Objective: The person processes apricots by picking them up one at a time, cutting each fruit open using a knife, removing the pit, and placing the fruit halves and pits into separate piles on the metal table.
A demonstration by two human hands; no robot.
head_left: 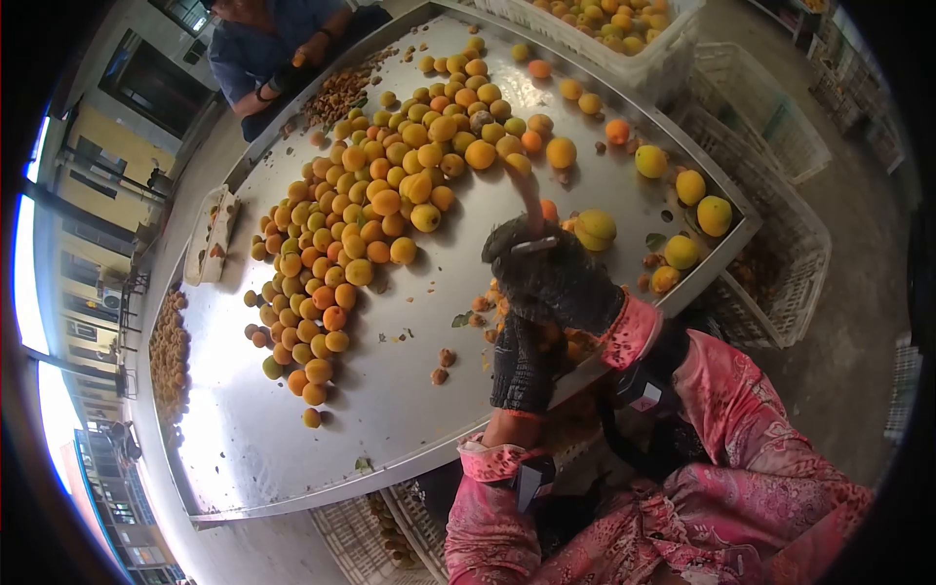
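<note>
My right hand point(558, 278), in a black, dirt-caked glove, is closed around a thin metal strip point(534, 246) that sticks out at the fingers. Just below it, my left hand point(526, 369), also in a dark glove, has its fingers curled up against the right one; I cannot tell what they hold. A blurred brownish streak point(529, 200) rises from the right hand toward the fruit. Apricots point(375, 210) lie in a large yellow-orange pile left of my hands. A bigger yellow-green apricot point(595, 230) rests right behind the right hand. Brown pits point(442, 367) and orange scraps lie beside my left hand.
The metal table point(409, 419) has a raised rim. Across it, a person point(283, 49) works near a heap of pits point(341, 93). A white crate of apricots point(673, 49) stands at the back right, more crates point(780, 244) along the right side. A white tray point(211, 239) sits at the left edge.
</note>
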